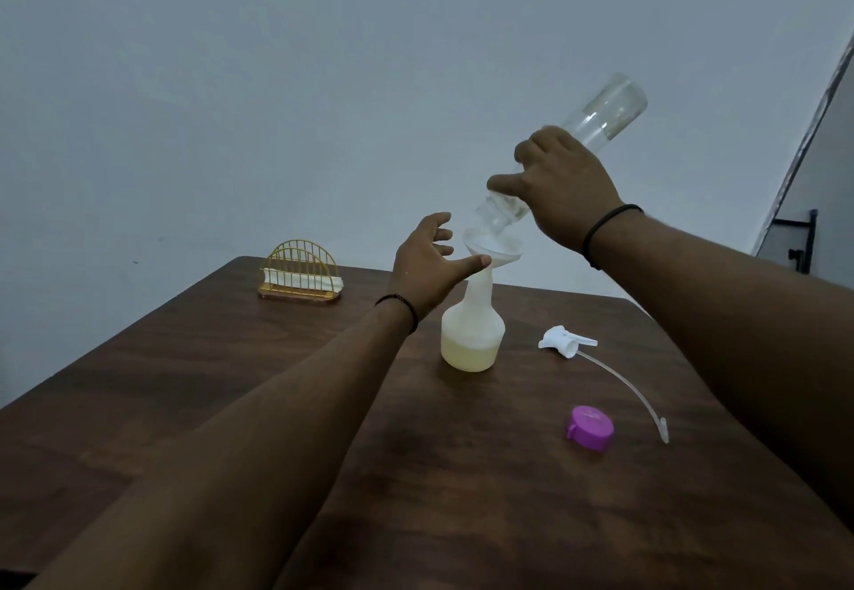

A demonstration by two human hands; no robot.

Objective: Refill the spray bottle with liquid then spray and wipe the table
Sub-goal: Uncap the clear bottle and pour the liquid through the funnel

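Note:
A translucent white spray bottle [471, 333] stands uncapped on the dark wooden table [462, 474], with pale yellow liquid in its lower part. A white funnel [493, 247] sits in its neck. My left hand [427, 261] has its fingers spread, the thumb touching the funnel's stem just under the cone. My right hand [561, 185] grips a clear plastic bottle [610, 111], tipped mouth-down into the funnel; it looks nearly drained. The white spray trigger head [566, 340] with its long dip tube lies on the table to the right.
A purple cap [590, 428] lies on the table, right of centre. A gold wire napkin holder [301, 276] with white napkins stands at the far left corner. A plain wall is behind the table; a door edge shows at the far right.

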